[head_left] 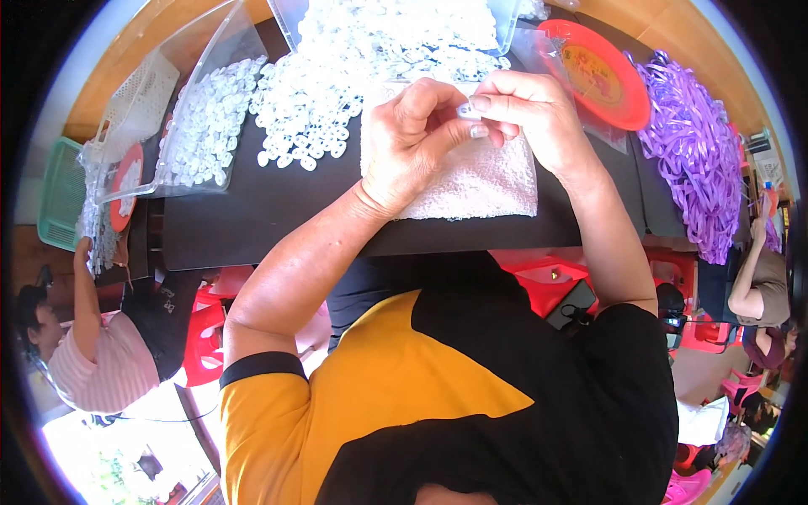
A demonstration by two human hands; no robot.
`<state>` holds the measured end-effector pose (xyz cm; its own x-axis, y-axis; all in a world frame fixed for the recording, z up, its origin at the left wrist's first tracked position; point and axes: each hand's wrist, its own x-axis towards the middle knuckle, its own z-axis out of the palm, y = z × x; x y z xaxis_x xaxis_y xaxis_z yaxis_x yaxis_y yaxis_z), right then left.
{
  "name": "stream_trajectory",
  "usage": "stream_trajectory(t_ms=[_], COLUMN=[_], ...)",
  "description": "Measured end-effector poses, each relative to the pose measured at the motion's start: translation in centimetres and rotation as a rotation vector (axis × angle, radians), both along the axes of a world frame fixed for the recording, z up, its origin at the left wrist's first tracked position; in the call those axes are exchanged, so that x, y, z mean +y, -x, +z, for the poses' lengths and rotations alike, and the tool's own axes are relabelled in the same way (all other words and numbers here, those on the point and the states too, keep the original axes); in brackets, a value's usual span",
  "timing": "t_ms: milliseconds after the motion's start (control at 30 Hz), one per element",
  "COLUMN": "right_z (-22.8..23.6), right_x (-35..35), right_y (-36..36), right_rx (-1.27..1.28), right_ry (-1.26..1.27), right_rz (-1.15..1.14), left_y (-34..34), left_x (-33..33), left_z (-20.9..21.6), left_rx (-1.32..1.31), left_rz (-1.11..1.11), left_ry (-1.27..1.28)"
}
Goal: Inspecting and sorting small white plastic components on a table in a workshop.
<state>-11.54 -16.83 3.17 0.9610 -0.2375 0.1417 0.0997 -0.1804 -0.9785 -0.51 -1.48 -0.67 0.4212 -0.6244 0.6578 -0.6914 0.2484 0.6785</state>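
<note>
My left hand (417, 139) and my right hand (539, 118) meet above a folded white towel (471, 185) on the dark table. Thumbs and fingertips of both are pinched around a small whitish plastic piece (465, 110). Fingers cover most of it, so its full shape is hidden. Just beyond and left of my hands spreads a loose heap of small white plastic pieces (307, 109), which reaches back to a clear bin (290, 25) full of the same kind.
A tilted clear bin (156, 181) holds more white pieces at left, near a white basket (139, 101) and green basket (59, 198). To the right lie a red plate (635, 101) and a purple strap pile (694, 160). People sit at both sides.
</note>
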Motion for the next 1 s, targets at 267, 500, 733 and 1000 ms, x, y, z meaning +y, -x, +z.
stream_trajectory(t_ms=[267, 500, 733, 1000], right_z=[0.30, 0.41, 0.04, 0.08], right_x=[-0.26, -0.61, -0.28, -0.49], right_y=[0.19, 0.02, -0.15, 0.11], right_rx=[-0.039, -0.034, -0.022, -0.029], right_ry=[-0.009, 0.047, 0.049, 0.014], right_rz=[-0.041, -0.058, -0.050, -0.047], left_y=[0.39, 0.49, 0.03, 0.13], left_x=[-0.24, 0.02, -0.07, -0.44], left_z=[0.32, 0.74, 0.59, 0.40], left_rx=[0.112, 0.125, 0.077, 0.159], left_rz=[-0.030, -0.042, -0.036, -0.031], left_ry=[-0.007, -0.037, -0.014, -0.002])
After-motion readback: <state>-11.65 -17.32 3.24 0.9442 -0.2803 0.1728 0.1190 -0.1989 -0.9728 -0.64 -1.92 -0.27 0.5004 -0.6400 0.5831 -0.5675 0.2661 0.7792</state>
